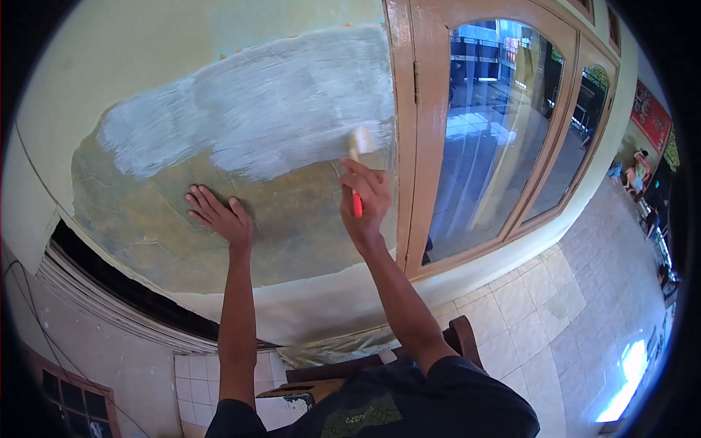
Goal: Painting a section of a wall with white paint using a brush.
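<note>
My right hand is closed round the handle of a paintbrush; the handle's red end sticks out below my fingers. Its whitish bristles lie against the wall at the lower right of a white painted area, close to the window frame. My left hand rests flat on the bare brownish patch under the paint, fingers spread and holding nothing. Brush streaks show across the white coat, and its lower edge is ragged. Fine cracks run through the brownish patch.
A wooden-framed window adjoins the patch on the right. Below me stands dark wooden furniture, with a crumpled cloth or sheet along the wall's foot. A dark slot opens at lower left. People appear far right, beyond the tiled floor.
</note>
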The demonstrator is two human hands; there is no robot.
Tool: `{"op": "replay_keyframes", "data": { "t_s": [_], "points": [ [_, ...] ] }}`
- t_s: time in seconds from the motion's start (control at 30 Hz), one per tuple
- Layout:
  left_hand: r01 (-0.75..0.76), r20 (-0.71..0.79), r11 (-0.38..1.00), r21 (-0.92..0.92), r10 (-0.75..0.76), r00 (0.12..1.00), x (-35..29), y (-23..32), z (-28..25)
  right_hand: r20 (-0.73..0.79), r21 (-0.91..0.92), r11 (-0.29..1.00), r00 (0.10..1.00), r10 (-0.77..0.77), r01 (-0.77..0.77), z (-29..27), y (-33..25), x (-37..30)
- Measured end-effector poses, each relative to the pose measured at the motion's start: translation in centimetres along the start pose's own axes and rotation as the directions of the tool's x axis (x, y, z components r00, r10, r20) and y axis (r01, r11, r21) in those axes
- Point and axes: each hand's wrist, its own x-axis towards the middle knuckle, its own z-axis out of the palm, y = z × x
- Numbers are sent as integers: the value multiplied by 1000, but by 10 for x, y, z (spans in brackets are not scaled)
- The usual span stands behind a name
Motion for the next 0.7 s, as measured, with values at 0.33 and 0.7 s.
{"op": "replay_keyframes", "data": {
  "t_s": [0.33, 0.7],
  "points": [
    [-3, 12, 1000, -13, 3, 1000, -12, 15, 5, 0, 332, 923, 978, 208, -196, -64, 77, 16],
    [-2, 8, 1000, -10, 2, 1000, -15, 23, -7, -28, 265, 944, 977, 211, -196, -91, 81, 28]
  ]
}}
